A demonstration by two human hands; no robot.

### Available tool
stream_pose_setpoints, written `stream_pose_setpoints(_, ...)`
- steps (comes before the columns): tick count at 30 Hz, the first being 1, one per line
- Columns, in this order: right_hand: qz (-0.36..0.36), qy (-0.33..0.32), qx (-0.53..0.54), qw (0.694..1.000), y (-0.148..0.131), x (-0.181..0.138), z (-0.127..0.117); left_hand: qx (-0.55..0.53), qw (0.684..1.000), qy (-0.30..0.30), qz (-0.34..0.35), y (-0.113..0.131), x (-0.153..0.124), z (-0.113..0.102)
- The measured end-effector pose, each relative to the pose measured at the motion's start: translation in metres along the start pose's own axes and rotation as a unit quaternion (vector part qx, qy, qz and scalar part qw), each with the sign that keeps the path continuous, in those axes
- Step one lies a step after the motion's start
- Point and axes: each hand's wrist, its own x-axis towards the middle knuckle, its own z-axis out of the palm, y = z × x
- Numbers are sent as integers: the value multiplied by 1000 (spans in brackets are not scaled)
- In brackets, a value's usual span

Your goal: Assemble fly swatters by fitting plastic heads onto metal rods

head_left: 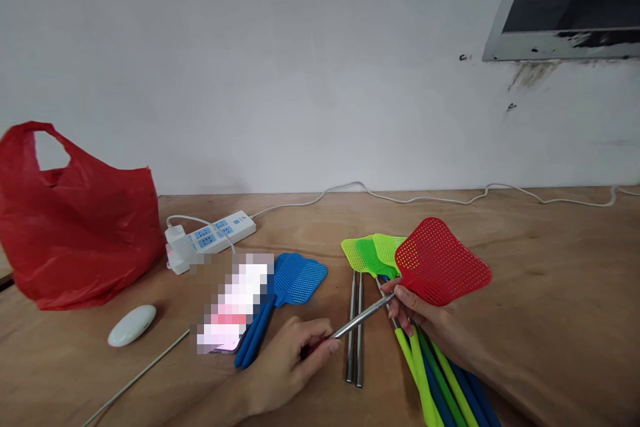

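Observation:
A red fly swatter [440, 260] with a thin metal shaft is held between both hands above the wooden table [550, 267]. My right hand [425, 317] pinches the shaft just below the red mesh head. My left hand [293, 360] is closed round the shaft's lower end, where a bit of red handle shows. Under the red head lie several green and yellow-green swatters [373, 253], their coloured handles running toward the near right edge beneath my right forearm.
Two bare metal shafts [354, 330] lie side by side mid-table. Blue swatters [295, 280] rest left of them beside a phone [233, 313]. A white power strip [215, 235], white mouse [132, 325], red plastic bag [75, 227] and cables occupy the left and back.

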Motion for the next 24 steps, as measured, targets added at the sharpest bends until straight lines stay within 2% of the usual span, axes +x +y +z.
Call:
stream_pose_setpoints(8,-3,-54,66,996,-8,1,-2,-9,1000,5,7,-1,1,0)
stream_pose_setpoints(15,-37,-42,2,998,-1,3,-4,-18,1000,2,0,-4,1,2)
stream_pose_setpoints(19,-52,-64,-23,996,1,1,-7,-7,1000,5,-2,-6,0,4)
stream_pose_setpoints(24,-36,-107,-96,989,5,-6,-2,3,1000,-7,3,-4,0,3)
